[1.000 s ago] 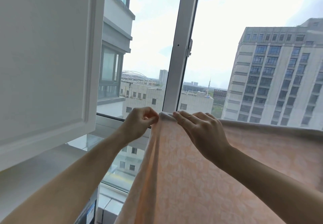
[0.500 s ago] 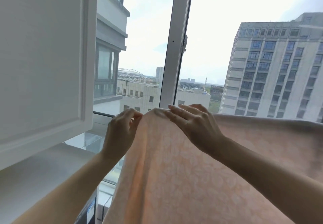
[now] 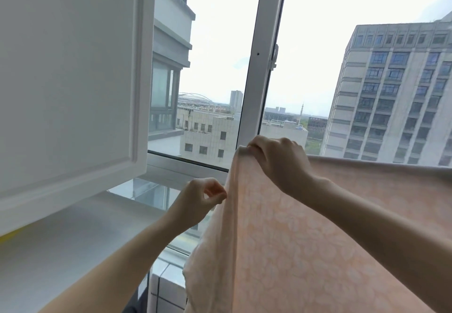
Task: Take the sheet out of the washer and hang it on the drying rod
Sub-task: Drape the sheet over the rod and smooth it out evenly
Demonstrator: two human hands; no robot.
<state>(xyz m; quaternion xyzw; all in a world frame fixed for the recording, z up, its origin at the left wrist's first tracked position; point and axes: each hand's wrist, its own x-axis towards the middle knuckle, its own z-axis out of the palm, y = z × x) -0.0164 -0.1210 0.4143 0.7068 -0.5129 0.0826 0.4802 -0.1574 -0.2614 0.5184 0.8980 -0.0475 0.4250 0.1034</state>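
Note:
A pale peach sheet with a faint leaf pattern hangs draped in front of me, its top fold running from the centre off to the right. The rod under that fold is hidden by the cloth. My right hand grips the sheet's top left corner with curled fingers. Lower down, my left hand pinches the sheet's left edge between thumb and forefinger.
A white cabinet door stands on the left above a white ledge. Behind the sheet is a large window with a white frame post, and buildings outside. Tiled wall shows below the window.
My left hand has slid down the sheet's left edge from the top corner. My right hand stays at the top and now curls on the corner. The view has shifted a little.

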